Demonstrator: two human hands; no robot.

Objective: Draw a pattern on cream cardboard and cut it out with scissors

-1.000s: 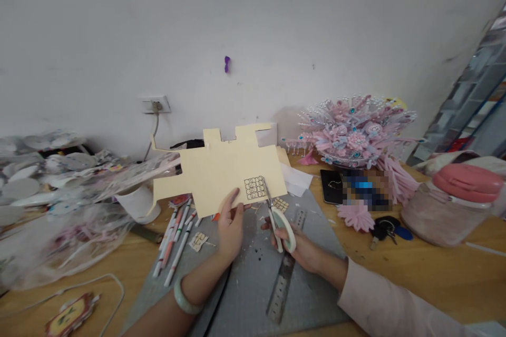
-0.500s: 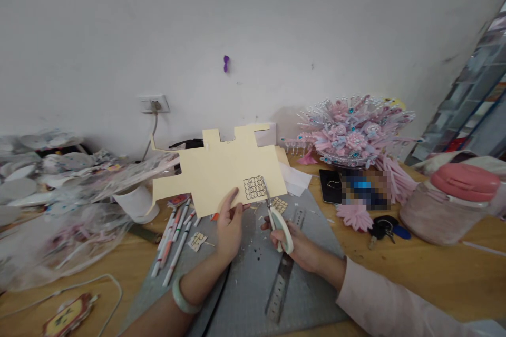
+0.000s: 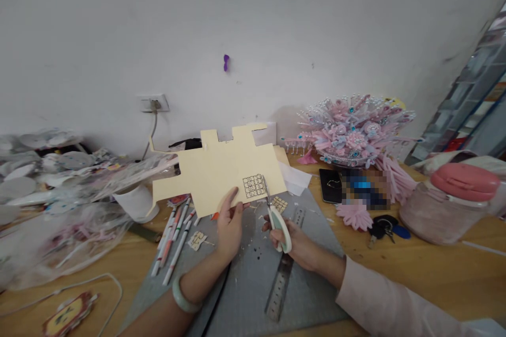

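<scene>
- Cream card sheet (image 3: 219, 171), cut to a stepped outline, is held up above the near middle of the bench (image 3: 435, 274), with a small printed grid of circles (image 3: 254, 186) at its lower right corner.
- Left hand (image 3: 229, 224) pinches the sheet's lower edge just left of the grid, thumb on the front face and fingers behind; a pale green bangle (image 3: 182, 297) circles the wrist.
- Right hand (image 3: 294, 242), in a pale pink sleeve (image 3: 387, 300), is closed through the white-and-green handles of a pair of scissors (image 3: 274, 216), whose blades reach up into the card along the right side of the grid.
- Grey cutting mat (image 3: 253, 279) lies under both hands, scattered with paper scraps, with a metal ruler (image 3: 282, 276) lying diagonally across it.
- Several pens (image 3: 176, 237) lie in a bunch on the mat's left edge, beside a small cut-out piece (image 3: 197, 240).
- Far right of the sheet stands a pink beaded flower ornament (image 3: 351, 131); nearer lie a bunch of keys (image 3: 383, 229) and a jar with a pink lid (image 3: 450, 202).
- Left side of the bench is heaped with clear plastic bags (image 3: 59, 205), and a wall socket (image 3: 154, 103) sits on the white wall behind.
</scene>
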